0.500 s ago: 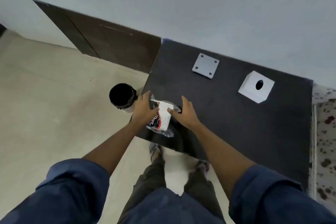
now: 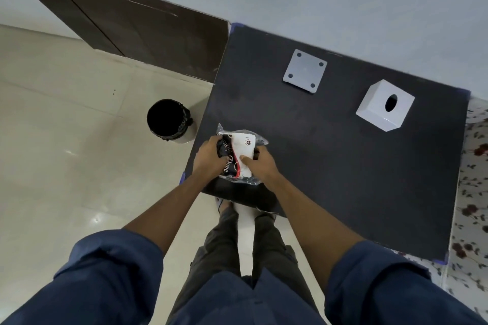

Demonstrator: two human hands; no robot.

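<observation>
A clear plastic packet (image 2: 241, 149) with a black, red and white printed wrapper inside lies at the near left corner of the dark table (image 2: 343, 155). My left hand (image 2: 210, 157) grips its left side, fingers curled over the black part. From the right, my right hand (image 2: 257, 161) holds the packet, thumb pressed on the white part. Both hands hide the packet's lower half.
A white cube box with an oval hole (image 2: 385, 109) and a flat grey square plate with four holes (image 2: 305, 71) sit at the table's far side. A black-lined bin (image 2: 170, 121) stands on the tiled floor left of the table. A dark panel (image 2: 132, 21) leans against the wall.
Both hands have closed in on the packet; the right hand's fingers, spread beside it before, now curl around its right side with the thumb on the white part.
</observation>
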